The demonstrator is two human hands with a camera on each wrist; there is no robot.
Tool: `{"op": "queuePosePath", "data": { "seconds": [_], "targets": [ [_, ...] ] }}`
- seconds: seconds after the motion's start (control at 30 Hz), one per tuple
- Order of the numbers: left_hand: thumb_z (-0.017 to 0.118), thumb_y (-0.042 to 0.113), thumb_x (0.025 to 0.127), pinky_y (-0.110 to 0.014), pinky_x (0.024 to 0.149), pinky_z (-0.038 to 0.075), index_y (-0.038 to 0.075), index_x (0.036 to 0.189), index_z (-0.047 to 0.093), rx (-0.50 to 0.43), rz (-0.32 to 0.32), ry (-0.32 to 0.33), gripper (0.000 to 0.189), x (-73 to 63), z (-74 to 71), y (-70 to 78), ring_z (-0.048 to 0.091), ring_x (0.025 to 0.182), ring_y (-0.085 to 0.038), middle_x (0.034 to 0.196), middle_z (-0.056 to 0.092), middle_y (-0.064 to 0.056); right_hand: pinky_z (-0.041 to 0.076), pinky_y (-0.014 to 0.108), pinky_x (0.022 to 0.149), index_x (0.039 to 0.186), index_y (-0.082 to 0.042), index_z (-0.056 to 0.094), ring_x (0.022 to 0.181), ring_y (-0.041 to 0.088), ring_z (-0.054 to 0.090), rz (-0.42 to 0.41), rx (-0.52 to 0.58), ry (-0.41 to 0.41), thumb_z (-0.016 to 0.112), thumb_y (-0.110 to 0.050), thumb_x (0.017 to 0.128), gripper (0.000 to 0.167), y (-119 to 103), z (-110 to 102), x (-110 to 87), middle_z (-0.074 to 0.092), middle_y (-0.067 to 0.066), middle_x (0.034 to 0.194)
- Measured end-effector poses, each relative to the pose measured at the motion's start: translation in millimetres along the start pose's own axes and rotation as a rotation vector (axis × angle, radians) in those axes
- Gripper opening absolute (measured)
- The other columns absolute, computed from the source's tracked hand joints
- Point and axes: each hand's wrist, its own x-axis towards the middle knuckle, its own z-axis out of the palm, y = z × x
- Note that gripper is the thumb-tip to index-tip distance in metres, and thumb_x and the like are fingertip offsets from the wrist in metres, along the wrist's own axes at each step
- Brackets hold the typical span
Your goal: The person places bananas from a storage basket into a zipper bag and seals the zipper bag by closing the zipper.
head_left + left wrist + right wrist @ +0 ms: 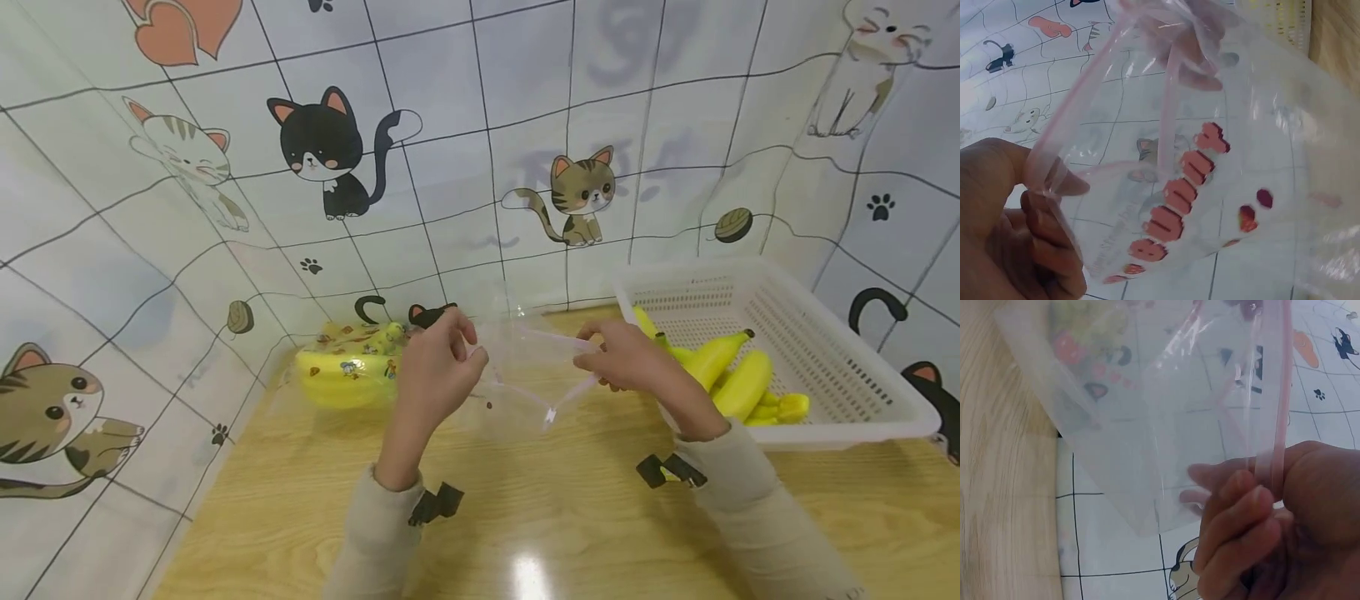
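Observation:
A clear zip bag [525, 367] with a pink-edged mouth hangs between both hands, its mouth spread apart. My left hand [442, 362] pinches one side of the rim between thumb and fingers. On the opposite side, my right hand [626, 354] grips the rim the same way. The left wrist view shows pink lettering [1179, 194] and small strawberry prints on the film of the bag [1272, 137]. In the right wrist view the thumb and fingers of my right hand [1241, 531] close over the pink strip. Nothing shows inside the bag.
At the right stands a white plastic basket [862, 429] with several yellow bananas [742, 383] in its left part. A printed clear bag of yellow fruit [345, 379] lies at the left on the wooden table [480, 517]. A cat-print sheet [465, 167] covers the wall behind.

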Motion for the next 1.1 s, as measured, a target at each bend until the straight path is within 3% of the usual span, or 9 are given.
{"op": "queuePosePath", "data": {
  "seconds": [0.13, 0.2, 0.33, 0.47, 0.63, 0.7, 0.83, 0.93, 1.1],
  "targets": [
    [0.063, 0.006, 0.094, -0.025, 0.051, 0.03, 0.01, 0.101, 0.062, -0.211, 0.04, -0.028, 0.008, 4.0, 6.3, -7.0, 0.035, 0.049, -0.012, 0.059, 0.043, 0.0, 0.046, 0.028, 0.045, 0.115, -0.001, 0.059, 0.044, 0.017, 0.054, -0.12, 0.034, 0.04, 0.059, -0.018, 0.104, 0.02, -3.4, 4.7, 0.6, 0.062, 0.009, 0.06],
    [0.062, 0.004, 0.096, -0.025, 0.051, 0.031, 0.007, 0.109, 0.062, -0.25, 0.039, -0.023, 0.013, 5.6, 9.7, -10.5, 0.034, 0.049, -0.011, 0.058, 0.042, 0.001, 0.046, 0.028, 0.043, 0.11, -0.003, 0.059, 0.043, 0.017, 0.055, -0.146, 0.032, 0.064, 0.057, -0.018, 0.105, 0.016, -4.4, 6.0, 0.0, 0.063, 0.01, 0.059],
    [0.067, 0.006, 0.094, -0.026, 0.05, 0.028, 0.005, 0.112, 0.066, -0.124, -0.061, 0.041, 0.018, 7.2, 10.6, -16.0, 0.033, 0.046, -0.012, 0.055, 0.042, 0.002, 0.05, 0.031, 0.045, 0.11, -0.006, 0.059, 0.047, 0.018, 0.059, -0.164, 0.012, 0.128, 0.055, -0.022, 0.107, 0.017, -5.0, 5.2, -1.9, 0.063, 0.005, 0.061],
    [0.074, 0.015, 0.093, -0.027, 0.047, 0.026, 0.01, 0.099, 0.074, 0.025, -0.168, 0.077, 0.008, 8.1, 5.7, -18.3, 0.038, 0.046, -0.014, 0.054, 0.05, 0.001, 0.049, 0.032, 0.051, 0.116, -0.009, 0.068, 0.054, 0.018, 0.059, -0.2, -0.04, 0.236, 0.057, -0.028, 0.106, 0.023, -7.1, 3.7, -3.8, 0.063, 0.004, 0.065],
    [0.075, 0.024, 0.095, -0.026, 0.044, 0.021, 0.014, 0.097, 0.074, 0.088, -0.102, 0.009, 0.01, 6.2, 1.1, -16.7, 0.034, 0.042, -0.014, 0.049, 0.047, 0.001, 0.049, 0.035, 0.06, 0.112, -0.013, 0.079, 0.077, 0.023, 0.067, -0.268, -0.306, 0.444, 0.073, -0.029, 0.096, 0.024, -12.2, 7.8, -6.1, 0.072, 0.008, 0.099],
    [0.075, 0.024, 0.095, -0.025, 0.043, 0.018, 0.014, 0.097, 0.072, 0.088, -0.061, -0.018, 0.01, 5.4, 0.8, -16.2, 0.029, 0.041, -0.013, 0.047, 0.042, 0.002, 0.054, 0.038, 0.064, 0.106, -0.01, 0.08, 0.086, 0.025, 0.07, -0.327, -0.351, 0.476, 0.077, -0.024, 0.093, 0.02, -14.1, 10.6, -6.1, 0.073, 0.01, 0.111],
    [0.074, 0.026, 0.096, -0.024, 0.044, 0.017, 0.014, 0.097, 0.071, 0.083, -0.02, -0.032, 0.012, 5.3, 1.7, -16.4, 0.027, 0.041, -0.01, 0.047, 0.039, 0.004, 0.048, 0.033, 0.059, 0.101, -0.007, 0.069, 0.066, 0.019, 0.059, -0.392, -0.34, 0.402, 0.07, -0.013, 0.097, 0.007, -14.7, 14.5, -2.9, 0.069, 0.007, 0.085],
    [0.072, 0.028, 0.098, -0.025, 0.043, 0.018, 0.013, 0.098, 0.072, 0.071, -0.027, -0.021, 0.015, 5.2, 1.0, -16.4, 0.029, 0.041, -0.012, 0.047, 0.043, 0.003, 0.039, 0.027, 0.052, 0.104, -0.008, 0.058, 0.057, 0.013, 0.049, -0.381, -0.294, 0.33, 0.06, -0.011, 0.102, 0.005, -13.7, 15.5, -0.1, 0.066, 0.003, 0.075],
    [0.067, 0.032, 0.101, -0.025, 0.042, 0.02, 0.013, 0.101, 0.072, 0.033, -0.071, -0.014, 0.02, 5.7, -1.7, -16.0, 0.037, 0.039, -0.015, 0.048, 0.051, 0.002, 0.05, 0.027, 0.056, 0.107, -0.006, 0.045, 0.075, 0.018, 0.075, -0.377, -0.153, 0.275, 0.044, -0.01, 0.107, 0.003, -11.4, 13.9, 1.1, 0.079, 0.011, 0.092]
  ]
}}
